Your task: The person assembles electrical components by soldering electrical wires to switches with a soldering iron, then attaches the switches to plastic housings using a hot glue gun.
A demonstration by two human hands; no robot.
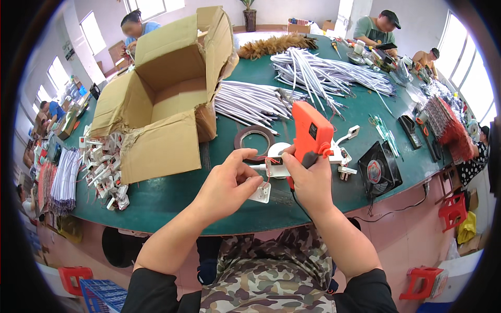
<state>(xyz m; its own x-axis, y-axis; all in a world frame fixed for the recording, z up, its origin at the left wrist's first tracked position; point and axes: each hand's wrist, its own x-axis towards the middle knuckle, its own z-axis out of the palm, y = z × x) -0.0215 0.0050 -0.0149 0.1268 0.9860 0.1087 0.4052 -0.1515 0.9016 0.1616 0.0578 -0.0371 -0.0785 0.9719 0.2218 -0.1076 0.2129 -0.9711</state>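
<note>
My right hand [315, 182] is wrapped around an orange gun-shaped tool [313, 128] with a black cord; its working tip is hidden. Under and between my hands lies an opened white plastic housing [277, 168] with thin red wires and a white cable. A small white plate [262, 193] sits just below it, beside my left thumb. My left hand [229, 182] has bent fingers, thumb and fingertips close together by the red wires; what they pinch cannot be made out. Behind them lies a roll of brown tape [254, 136].
A large open cardboard box [162, 169] stands left, next to piled white plug parts [107, 169]. Bundled white cables [255, 101] lie behind. A black fan [379, 171] and white plug pieces [345, 172] are right. Several people work around the green table [235, 221].
</note>
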